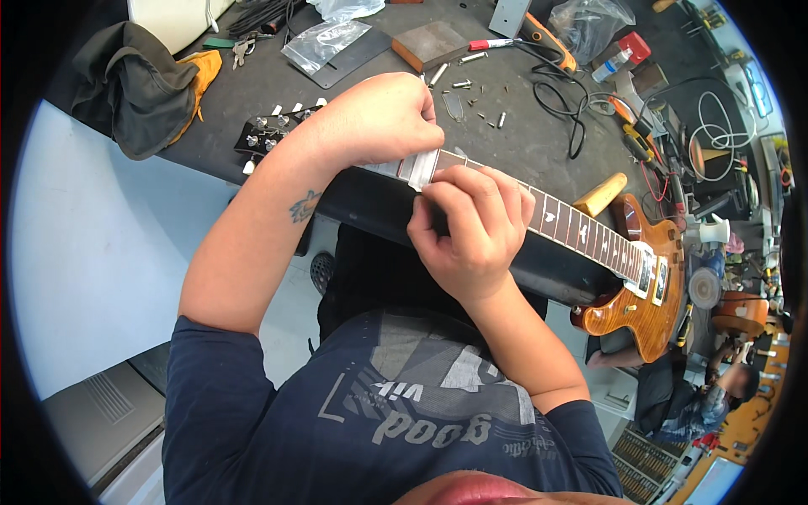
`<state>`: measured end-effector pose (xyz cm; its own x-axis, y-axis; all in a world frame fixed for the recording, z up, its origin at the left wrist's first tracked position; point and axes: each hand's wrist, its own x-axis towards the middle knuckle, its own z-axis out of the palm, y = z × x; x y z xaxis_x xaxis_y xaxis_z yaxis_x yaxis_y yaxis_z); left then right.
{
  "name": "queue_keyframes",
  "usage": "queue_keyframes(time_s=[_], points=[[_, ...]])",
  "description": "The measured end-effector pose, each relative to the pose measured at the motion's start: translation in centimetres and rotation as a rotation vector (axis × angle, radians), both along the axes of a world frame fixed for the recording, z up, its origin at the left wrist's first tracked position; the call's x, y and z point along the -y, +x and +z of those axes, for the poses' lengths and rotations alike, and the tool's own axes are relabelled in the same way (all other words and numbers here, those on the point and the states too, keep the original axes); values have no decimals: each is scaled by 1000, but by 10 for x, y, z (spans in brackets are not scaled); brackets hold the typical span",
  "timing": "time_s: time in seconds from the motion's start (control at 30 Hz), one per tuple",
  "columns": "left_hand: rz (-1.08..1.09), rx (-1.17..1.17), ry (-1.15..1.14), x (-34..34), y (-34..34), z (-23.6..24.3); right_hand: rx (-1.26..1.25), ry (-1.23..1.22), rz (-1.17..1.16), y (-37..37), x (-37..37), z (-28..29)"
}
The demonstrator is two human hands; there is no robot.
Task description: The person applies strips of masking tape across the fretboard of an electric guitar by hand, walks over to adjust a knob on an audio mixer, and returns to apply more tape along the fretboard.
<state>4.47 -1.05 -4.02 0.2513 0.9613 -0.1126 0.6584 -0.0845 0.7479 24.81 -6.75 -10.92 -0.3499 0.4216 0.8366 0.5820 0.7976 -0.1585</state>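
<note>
Beyond the neck of the guitar (658,321), on the workbench (526,139): clear plastic bag (316,46) lying over a dark sheet (362,59); contents not made out. Second clear bag (593,21), crumpled, farther off toward the guitar's body end; contents likewise unclear. Small bottle (612,65), clear and blue, beyond the guitar's body; fill level unreadable. White jug (715,231) just right of the guitar's body; inside hidden. Loose screws (502,119) and metal bits lie uncontained beyond the neck.

Guitar position: face up, neck running beneath both hands, headstock to the left, amber body to the right. Left hand (396,122): curled into a fist over the neck, near the headstock, at a pale strip (423,168) crossing it; fingertips hidden, grip cannot be told. Right hand (480,219): half curled at the neck's near edge, gap showing between thumb and forefinger, fingertip by the strip; grip uncertain.
</note>
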Motion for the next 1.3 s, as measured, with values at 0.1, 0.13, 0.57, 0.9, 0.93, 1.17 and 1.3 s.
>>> queue_keyframes(time_s=[0.1,0.13,0.57,0.9,0.93,1.17,1.3], points=[[-10,-5,24,-1,0,-2,-62,-48,-32,-5,1,3],[-10,-4,23,0,0,-1,-61,-49,-32,-4,1,3],[-10,3,-21,-1,-3,-1,12,67,19,1,-3,-3],[-2,-117,-100,-6,1,7,7,70,18,1,-3,-4],[-1,-118,-99,-6,2,7,6,71,18,1,-3,-4],[12,-112,-129,-4,5,10,7,86,16,1,-4,-6],[12,-144,-106,-4,4,10,6,95,26,1,-4,-5]])
